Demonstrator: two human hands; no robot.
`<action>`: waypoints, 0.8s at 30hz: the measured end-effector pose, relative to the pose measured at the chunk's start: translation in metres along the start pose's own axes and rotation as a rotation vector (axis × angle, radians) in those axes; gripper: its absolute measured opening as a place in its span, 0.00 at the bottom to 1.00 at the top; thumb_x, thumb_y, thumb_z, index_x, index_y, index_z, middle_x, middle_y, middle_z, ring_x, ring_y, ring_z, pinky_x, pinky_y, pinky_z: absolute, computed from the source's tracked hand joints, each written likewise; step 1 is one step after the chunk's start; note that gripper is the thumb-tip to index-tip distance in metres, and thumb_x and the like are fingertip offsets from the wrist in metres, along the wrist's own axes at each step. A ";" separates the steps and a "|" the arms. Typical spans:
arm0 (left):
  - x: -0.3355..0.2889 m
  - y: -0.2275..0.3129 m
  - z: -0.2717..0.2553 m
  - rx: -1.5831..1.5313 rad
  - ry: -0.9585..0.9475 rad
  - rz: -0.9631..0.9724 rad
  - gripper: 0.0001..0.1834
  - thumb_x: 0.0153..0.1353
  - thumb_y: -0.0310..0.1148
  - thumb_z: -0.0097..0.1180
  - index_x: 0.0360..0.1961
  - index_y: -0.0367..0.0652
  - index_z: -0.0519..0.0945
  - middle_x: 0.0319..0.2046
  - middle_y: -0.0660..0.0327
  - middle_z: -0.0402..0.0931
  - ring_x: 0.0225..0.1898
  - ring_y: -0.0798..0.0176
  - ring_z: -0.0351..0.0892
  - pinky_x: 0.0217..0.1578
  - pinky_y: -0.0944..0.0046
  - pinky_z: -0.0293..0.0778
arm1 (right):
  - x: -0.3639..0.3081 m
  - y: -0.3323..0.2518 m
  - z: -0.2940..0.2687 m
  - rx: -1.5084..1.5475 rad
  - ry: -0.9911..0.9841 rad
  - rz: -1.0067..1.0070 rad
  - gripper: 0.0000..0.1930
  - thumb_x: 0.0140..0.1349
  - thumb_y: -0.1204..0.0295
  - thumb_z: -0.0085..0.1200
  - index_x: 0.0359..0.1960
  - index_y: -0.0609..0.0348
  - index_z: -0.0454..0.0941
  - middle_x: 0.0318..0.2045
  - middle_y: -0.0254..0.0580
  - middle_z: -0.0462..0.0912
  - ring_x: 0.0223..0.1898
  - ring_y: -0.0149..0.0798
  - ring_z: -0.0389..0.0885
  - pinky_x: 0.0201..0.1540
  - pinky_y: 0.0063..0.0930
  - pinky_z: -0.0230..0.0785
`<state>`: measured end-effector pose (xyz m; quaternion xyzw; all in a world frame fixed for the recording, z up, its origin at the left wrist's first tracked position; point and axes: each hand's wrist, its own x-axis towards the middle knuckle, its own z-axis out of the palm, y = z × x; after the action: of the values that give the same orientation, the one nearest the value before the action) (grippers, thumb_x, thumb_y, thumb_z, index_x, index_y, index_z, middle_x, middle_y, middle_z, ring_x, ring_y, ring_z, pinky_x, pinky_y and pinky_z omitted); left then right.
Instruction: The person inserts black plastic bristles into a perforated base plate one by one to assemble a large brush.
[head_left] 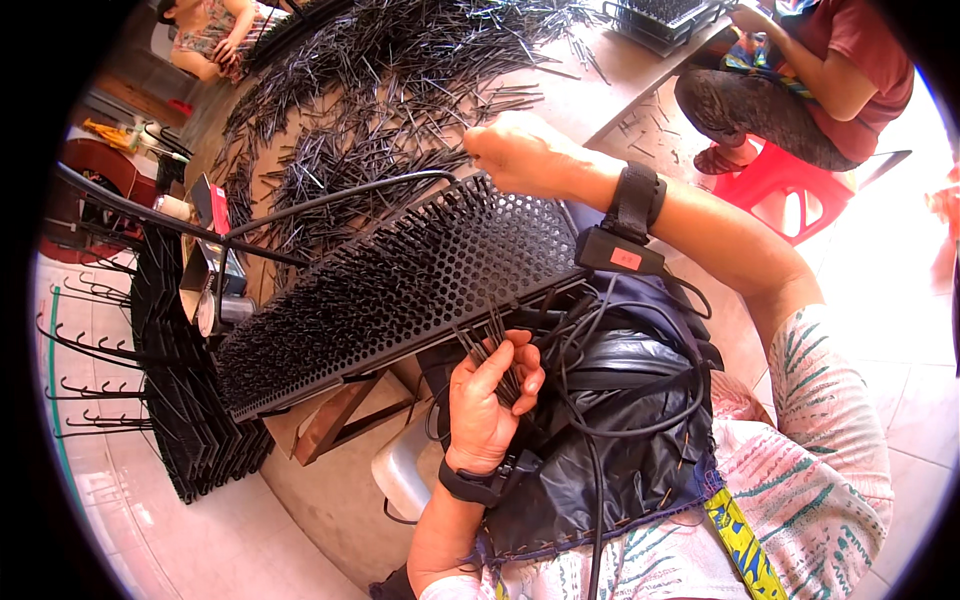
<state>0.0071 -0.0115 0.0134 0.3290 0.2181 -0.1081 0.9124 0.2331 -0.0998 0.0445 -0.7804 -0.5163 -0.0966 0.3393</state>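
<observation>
My left hand (488,390) is closed round a small bunch of thin black rods (490,338), just off the near edge of a black perforated rack (535,235). The rack lies tilted in front of me. Short black rods stand densely in the holes over its left and middle parts, while bare holes show toward its right end. My right hand (522,155) hovers over the rack's far right corner with its fingers curled in. Its fingertips are turned away, so what they hold, if anything, is hidden.
Loose black rods (370,130) lie heaped across the table (590,90). Stacked black racks with hooks (185,370) stand at the left. Black cables (600,400) loop over my lap. A person (820,80) sits on a red stool (785,190) at the right; another (215,40) is far left.
</observation>
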 end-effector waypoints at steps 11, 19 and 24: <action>-0.001 -0.001 0.001 0.047 -0.018 0.019 0.10 0.58 0.31 0.44 0.37 0.35 0.71 0.26 0.57 0.72 0.22 0.66 0.69 0.13 0.76 0.57 | -0.016 0.004 0.008 0.070 0.098 -0.063 0.05 0.47 0.75 0.48 0.21 0.65 0.67 0.17 0.51 0.70 0.22 0.52 0.72 0.25 0.38 0.64; -0.001 0.000 0.004 0.077 -0.023 0.018 0.10 0.58 0.31 0.44 0.37 0.35 0.71 0.26 0.56 0.72 0.21 0.66 0.69 0.13 0.76 0.57 | -0.060 -0.048 -0.003 0.285 -0.101 0.091 0.10 0.51 0.71 0.53 0.31 0.66 0.72 0.21 0.48 0.74 0.24 0.46 0.75 0.26 0.31 0.67; -0.002 0.000 0.002 0.165 -0.095 0.068 0.11 0.58 0.32 0.44 0.38 0.35 0.71 0.26 0.56 0.72 0.20 0.66 0.69 0.13 0.76 0.57 | -0.069 -0.081 -0.010 0.639 -0.390 0.297 0.13 0.50 0.74 0.54 0.35 0.70 0.70 0.18 0.45 0.76 0.20 0.29 0.74 0.23 0.24 0.65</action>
<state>0.0056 -0.0127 0.0154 0.4049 0.1534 -0.1100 0.8946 0.1333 -0.1383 0.0522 -0.7054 -0.4566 0.2690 0.4708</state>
